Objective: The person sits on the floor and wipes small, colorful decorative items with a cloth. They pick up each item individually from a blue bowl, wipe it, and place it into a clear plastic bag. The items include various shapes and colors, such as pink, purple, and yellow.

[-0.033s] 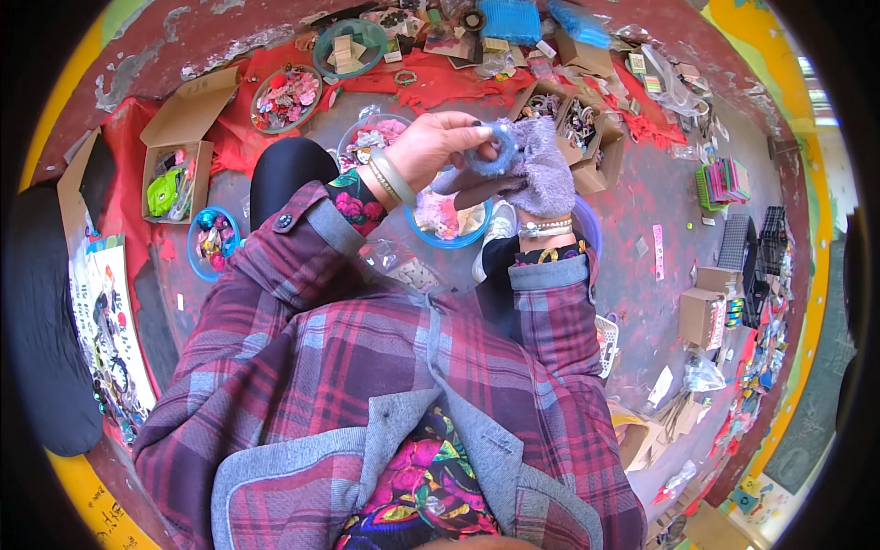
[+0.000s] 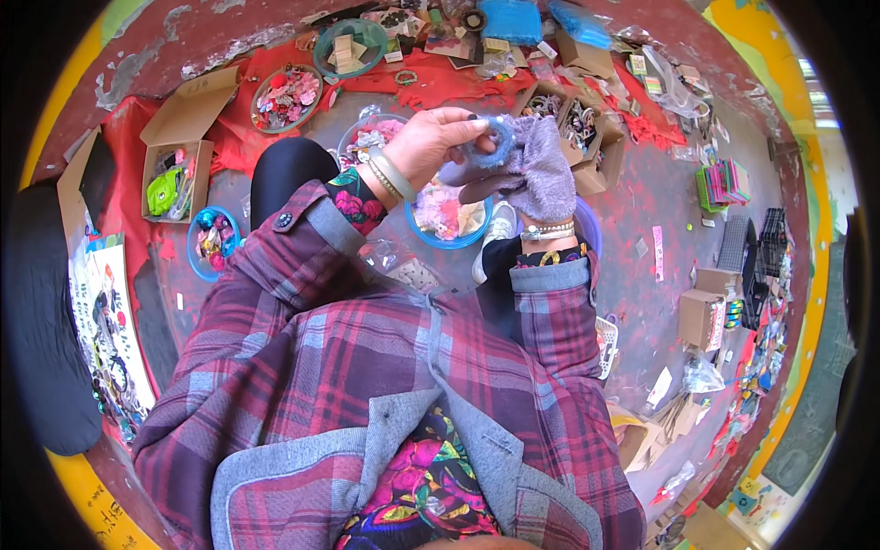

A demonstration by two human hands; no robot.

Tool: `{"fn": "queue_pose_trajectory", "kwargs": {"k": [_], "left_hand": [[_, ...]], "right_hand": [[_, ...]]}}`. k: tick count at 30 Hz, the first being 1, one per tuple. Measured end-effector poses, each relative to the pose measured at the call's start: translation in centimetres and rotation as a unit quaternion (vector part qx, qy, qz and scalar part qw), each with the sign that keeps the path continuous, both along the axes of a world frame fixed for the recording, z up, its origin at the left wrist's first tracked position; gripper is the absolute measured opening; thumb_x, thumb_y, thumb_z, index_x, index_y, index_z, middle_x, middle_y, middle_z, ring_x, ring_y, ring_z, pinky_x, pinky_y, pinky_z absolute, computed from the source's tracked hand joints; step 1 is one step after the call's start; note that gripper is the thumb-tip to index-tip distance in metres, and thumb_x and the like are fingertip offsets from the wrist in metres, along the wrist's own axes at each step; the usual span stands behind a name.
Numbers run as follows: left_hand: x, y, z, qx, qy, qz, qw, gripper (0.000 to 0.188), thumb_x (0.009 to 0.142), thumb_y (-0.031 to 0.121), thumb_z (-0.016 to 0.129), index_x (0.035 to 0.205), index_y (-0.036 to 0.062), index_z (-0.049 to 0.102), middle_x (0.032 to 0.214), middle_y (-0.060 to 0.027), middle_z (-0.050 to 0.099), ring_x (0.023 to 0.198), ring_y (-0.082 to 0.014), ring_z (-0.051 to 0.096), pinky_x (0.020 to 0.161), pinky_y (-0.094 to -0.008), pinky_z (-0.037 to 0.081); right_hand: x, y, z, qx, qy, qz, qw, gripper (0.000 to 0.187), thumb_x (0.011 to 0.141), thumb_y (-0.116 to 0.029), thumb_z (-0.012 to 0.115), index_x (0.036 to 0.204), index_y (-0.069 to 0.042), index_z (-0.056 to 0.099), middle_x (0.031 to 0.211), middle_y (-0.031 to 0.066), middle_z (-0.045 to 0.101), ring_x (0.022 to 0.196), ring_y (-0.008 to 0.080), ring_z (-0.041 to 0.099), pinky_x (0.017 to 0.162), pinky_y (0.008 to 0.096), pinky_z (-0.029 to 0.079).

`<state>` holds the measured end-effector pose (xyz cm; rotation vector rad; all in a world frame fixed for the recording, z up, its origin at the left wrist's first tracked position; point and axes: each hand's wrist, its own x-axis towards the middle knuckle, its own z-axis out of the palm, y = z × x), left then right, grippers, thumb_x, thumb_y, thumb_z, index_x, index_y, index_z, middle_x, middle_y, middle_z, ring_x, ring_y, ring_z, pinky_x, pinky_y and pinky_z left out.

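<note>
My left hand [image 2: 423, 151] is closed, with the thumb and fingers pinching a fuzzy blue ring-shaped hair tie [image 2: 500, 151]. This ring touches the side of a grey-lavender plush cloth piece [image 2: 543, 170], shaped like a mitten or pouch. The plush covers my right hand [image 2: 548, 229] from the bracelets upward, so its fingers are hidden and I cannot tell how they are bent. Below the hands, a blue-rimmed basin [image 2: 447, 244] holds pink and cream soft pieces. Behind my left hand stands another clear basin [image 2: 345, 139] with pink and white items.
An open carton [image 2: 174, 147] with green goods and a small blue basin [image 2: 191, 261] stand at left. Beyond the hands are boxes of cords [image 2: 600, 170] and a round tray [image 2: 286, 99]. A purple tub [image 2: 588, 225] is by my right wrist. Cartons [image 2: 701, 316] stand at right.
The plush piece has turned a little on my right hand, and its folds lie differently. The blue hair tie has shifted slightly and its loop shows more clearly.
</note>
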<state>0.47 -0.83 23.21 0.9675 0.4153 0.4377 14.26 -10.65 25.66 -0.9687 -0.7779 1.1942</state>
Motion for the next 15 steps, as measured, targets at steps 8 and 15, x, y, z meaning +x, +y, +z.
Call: {"fn": "queue_pose_trajectory", "kwargs": {"k": [8,15], "left_hand": [[0.1,-0.6,0.8,-0.075,-0.02,-0.06,0.995,0.017,0.086,0.017,0.052,0.092,0.0024,0.057,0.088,-0.0061,0.061,0.08,-0.0115,0.057,0.064,-0.021,0.045],[0.1,-0.4,0.6,-0.076,-0.014,-0.094,0.993,0.02,0.087,0.02,0.052,0.094,0.0023,0.057,0.087,-0.0058,0.059,0.081,-0.0115,0.056,0.064,-0.0226,0.047]], "right_hand": [[0.6,-0.1,-0.3,0.111,-0.624,-0.099,0.767,0.018,0.072,-0.006,0.052,0.089,-0.003,0.057,0.078,0.0076,0.057,0.069,0.0207,0.058,0.062,0.0312,0.046],[1.0,-0.2,-2.1,0.02,-0.322,-0.066,0.944,0.008,0.076,-0.012,0.053,0.08,-0.005,0.054,0.069,0.0031,0.052,0.063,0.0161,0.054,0.056,0.0269,0.043]]}}
